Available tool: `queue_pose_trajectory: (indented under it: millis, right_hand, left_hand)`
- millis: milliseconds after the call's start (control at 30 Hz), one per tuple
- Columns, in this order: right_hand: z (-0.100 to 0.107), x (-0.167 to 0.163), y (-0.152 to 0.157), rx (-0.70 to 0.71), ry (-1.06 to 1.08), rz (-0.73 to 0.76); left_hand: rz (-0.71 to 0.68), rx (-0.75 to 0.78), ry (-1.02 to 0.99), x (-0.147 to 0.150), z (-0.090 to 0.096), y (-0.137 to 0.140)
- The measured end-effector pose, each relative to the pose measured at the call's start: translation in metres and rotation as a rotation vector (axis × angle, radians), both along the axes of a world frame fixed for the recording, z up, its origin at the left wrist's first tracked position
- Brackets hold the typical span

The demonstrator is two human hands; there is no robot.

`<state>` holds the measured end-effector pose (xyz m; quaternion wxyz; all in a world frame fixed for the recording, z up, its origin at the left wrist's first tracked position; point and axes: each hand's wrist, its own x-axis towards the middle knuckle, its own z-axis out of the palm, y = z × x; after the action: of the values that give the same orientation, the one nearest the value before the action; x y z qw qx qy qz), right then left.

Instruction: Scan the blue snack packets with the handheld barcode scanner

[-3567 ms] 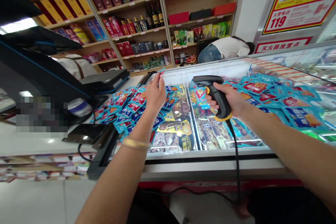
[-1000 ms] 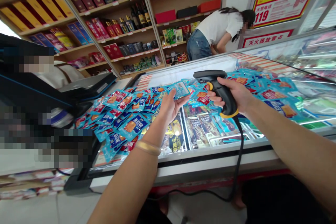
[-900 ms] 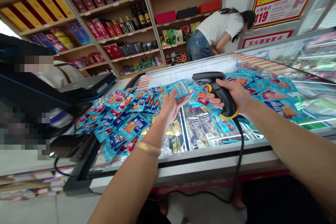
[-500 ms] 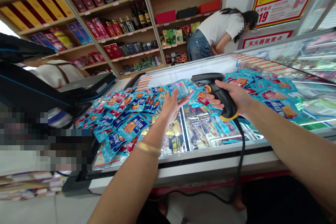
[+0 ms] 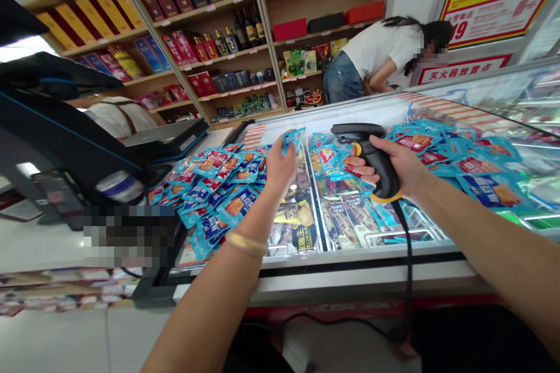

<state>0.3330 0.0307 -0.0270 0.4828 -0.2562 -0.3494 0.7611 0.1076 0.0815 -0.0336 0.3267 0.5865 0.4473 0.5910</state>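
My right hand (image 5: pixel 396 166) is wrapped round the grip of a black and yellow barcode scanner (image 5: pixel 380 166), its head pointing left and its cable hanging down. Held in my left hand (image 5: pixel 280 164) is a small blue snack packet (image 5: pixel 294 139), raised above the glass top of a chest freezer (image 5: pixel 315 274). Left of that hand lies a heap of blue snack packets (image 5: pixel 214 186) with red or dark blue labels. Another spread of similar packets (image 5: pixel 464 157) lies to the right, beyond the scanner. A few more packets (image 5: pixel 326 157) rest between my hands.
Wrapped ice creams (image 5: pixel 345 218) show through the freezer glass. At left stands a black checkout terminal (image 5: pixel 56 111) on a white counter (image 5: pixel 26 250). A person (image 5: pixel 371 58) bends over behind the freezer, near shelves (image 5: pixel 210 64) of boxes and bottles. Another person (image 5: pixel 118 116) is partly hidden behind the terminal.
My left hand has moved back to the left with the packet, away from the scanner, and the packet is now tilted up. The view has shifted slightly left. The scanner stays in my right hand.
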Motion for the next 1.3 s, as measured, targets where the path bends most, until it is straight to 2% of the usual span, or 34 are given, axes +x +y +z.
queue_pose_trajectory:
  millis: [100, 200, 267, 400, 467, 667, 800, 900, 1067, 1200, 1300]
  right_hand:
    - [0.003, -0.020, 0.004, -0.016, 0.000, 0.029]
    - [0.007, -0.047, 0.010, -0.026, 0.006, 0.094]
    - [0.009, -0.069, 0.014, -0.029, 0.021, 0.139]
    - [0.010, -0.109, 0.019, -0.052, 0.036, 0.217]
    - [0.008, -0.122, 0.020, -0.072, 0.027, 0.240]
    - [0.004, -0.127, 0.019, -0.115, -0.001, 0.220]
    - [0.007, -0.115, 0.016, -0.113, 0.000, 0.184]
    - [0.011, -0.097, 0.016, -0.095, -0.002, 0.162]
    - [0.013, -0.043, 0.017, -0.002, -0.031, 0.070]
    - [0.012, 0.006, 0.014, 0.043, -0.073, -0.040]
    - [0.010, 0.028, 0.011, 0.029, -0.046, -0.098]
  left_hand:
    - [0.161, 0.227, 0.394, -0.042, 0.018, 0.002]
    - [0.287, 0.305, 0.722, -0.087, 0.033, 0.002]
    - [0.339, 0.250, 0.917, -0.111, 0.038, 0.003]
    - [0.310, -0.132, 1.338, -0.141, 0.034, 0.003]
    - [0.278, -0.213, 1.458, -0.147, 0.029, 0.001]
    - [0.336, -0.084, 1.467, -0.147, 0.024, -0.007]
    - [0.384, -0.014, 1.369, -0.131, 0.028, -0.012]
    - [0.347, 0.092, 1.261, -0.102, 0.026, -0.016]
    - [0.099, 0.178, 1.145, -0.024, 0.012, -0.022]
    - [-0.145, 0.176, 1.090, 0.034, -0.004, -0.021]
    - [-0.254, 0.147, 1.032, 0.065, -0.018, -0.017]
